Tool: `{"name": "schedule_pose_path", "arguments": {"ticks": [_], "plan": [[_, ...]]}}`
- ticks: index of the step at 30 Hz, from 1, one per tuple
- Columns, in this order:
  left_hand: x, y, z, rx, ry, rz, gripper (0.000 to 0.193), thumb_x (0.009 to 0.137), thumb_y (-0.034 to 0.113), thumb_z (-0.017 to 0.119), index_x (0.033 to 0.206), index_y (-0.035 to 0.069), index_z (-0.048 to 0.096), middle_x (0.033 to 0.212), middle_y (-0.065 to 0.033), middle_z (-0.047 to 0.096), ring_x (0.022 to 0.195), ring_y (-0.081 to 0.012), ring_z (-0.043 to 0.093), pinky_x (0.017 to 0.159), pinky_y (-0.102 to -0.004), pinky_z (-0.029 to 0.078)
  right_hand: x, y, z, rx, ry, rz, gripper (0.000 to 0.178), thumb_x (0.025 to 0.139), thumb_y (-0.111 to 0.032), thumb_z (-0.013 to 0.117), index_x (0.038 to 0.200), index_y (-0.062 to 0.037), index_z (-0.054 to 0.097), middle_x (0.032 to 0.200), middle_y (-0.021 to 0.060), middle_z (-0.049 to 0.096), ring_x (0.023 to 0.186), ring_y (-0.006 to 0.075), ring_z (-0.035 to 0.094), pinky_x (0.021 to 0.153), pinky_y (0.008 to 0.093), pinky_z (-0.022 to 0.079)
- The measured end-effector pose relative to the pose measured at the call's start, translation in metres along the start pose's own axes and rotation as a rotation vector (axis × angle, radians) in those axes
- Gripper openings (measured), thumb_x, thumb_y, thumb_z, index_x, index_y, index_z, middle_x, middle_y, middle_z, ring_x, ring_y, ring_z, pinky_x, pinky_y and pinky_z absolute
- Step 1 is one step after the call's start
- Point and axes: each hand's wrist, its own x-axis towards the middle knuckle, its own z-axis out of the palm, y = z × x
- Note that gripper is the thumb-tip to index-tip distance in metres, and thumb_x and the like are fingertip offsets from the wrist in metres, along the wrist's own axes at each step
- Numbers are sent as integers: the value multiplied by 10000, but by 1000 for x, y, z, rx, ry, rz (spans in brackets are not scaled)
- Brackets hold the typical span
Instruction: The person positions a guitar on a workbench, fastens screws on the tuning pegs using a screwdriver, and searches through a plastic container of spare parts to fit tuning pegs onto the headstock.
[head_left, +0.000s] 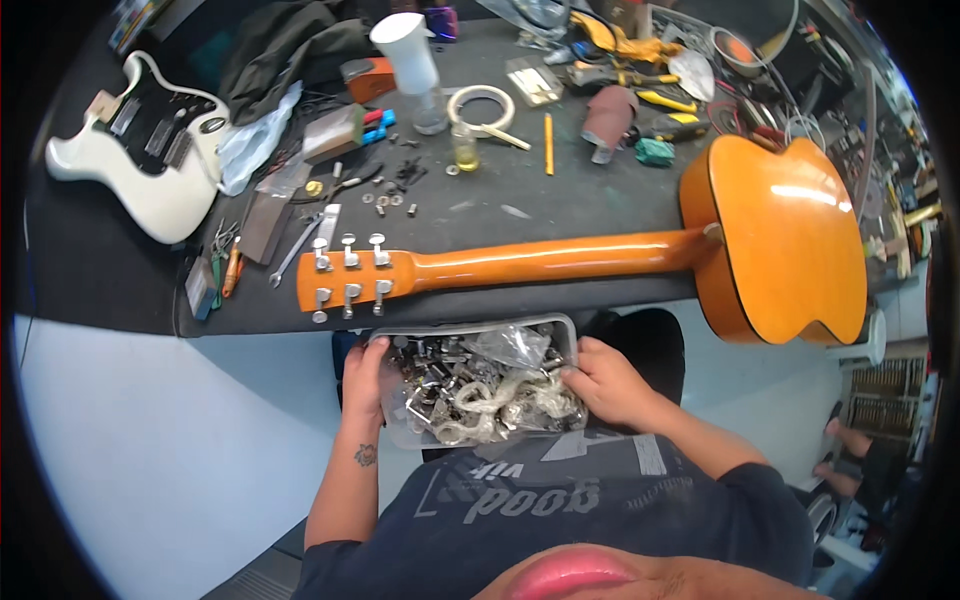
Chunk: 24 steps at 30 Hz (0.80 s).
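My left hand (363,378) and my right hand (606,382) grip a clear plastic box (398,428) by its two sides, in front of my body just below the bench edge. Loose metal guitar hardware (432,378) fills it, along with a clear plastic bag (512,346) and a pale, tangled strand bundle (480,400). My fingers under the rim are partly hidden. Just beyond the box, an orange acoustic guitar (785,230) lies face down across the bench, its headstock with silver tuners (350,275) toward the left.
A white electric guitar body (150,180) lies at the far left of the dark bench (600,205). Behind the acoustic's neck are a white spray bottle (408,55), a masking tape roll (481,105), a small glass jar (466,150) and a yellow pencil (548,145). Tools crowd the back right.
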Motion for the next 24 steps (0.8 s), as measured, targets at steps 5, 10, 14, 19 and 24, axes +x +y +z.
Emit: {"name": "schedule_pose_path", "arguments": {"ticks": [5, 10, 14, 19, 24], "plan": [[-8, 1, 7, 61, -21, -115, 486, 956, 160, 688, 1387, -1, 532, 1248, -110, 668, 1163, -250, 653, 987, -406, 539, -5, 14, -6, -21, -20, -76, 369, 1008, -279, 610, 875, 46, 720, 945, 206, 618, 927, 390, 608, 847, 472, 506], [-3, -31, -10, 185, -8, -87, 357, 888, 81, 633, 1237, 10, 610, 1067, -70, 678, 900, -186, 675, 798, -337, 565, -7, 14, -3, -90, 14, -73, 460, 1015, -343, 587, 809, 47, 716, 929, 199, 608, 900, 386, 618, 835, 477, 509], [-7, -42, -15, 152, -47, 29, 180, 892, 85, 634, 1060, 41, 591, 852, 9, 593, 700, -106, 550, 604, -291, 470, -16, 22, 13, -41, 104, 15, 472, 1012, -334, 596, 781, 64, 698, 894, 213, 612, 864, 394, 619, 808, 478, 502], [-7, -19, 7, 258, -131, 31, 232, 904, 84, 626, 1126, 41, 574, 831, -6, 598, 638, -91, 530, 573, -260, 439, -25, 51, 30, 12, 154, 43, 438, 1018, -319, 609, 830, 64, 707, 904, 207, 624, 847, 381, 622, 795, 460, 502], [0, -22, -6, 240, -120, -9, 274, 906, 71, 611, 1176, 33, 587, 910, -22, 625, 740, -99, 585, 637, -276, 480, -31, 49, 37, 89, 156, 23, 395, 1004, -300, 628, 837, 49, 707, 917, 188, 603, 861, 355, 613, 806, 442, 499]]}}
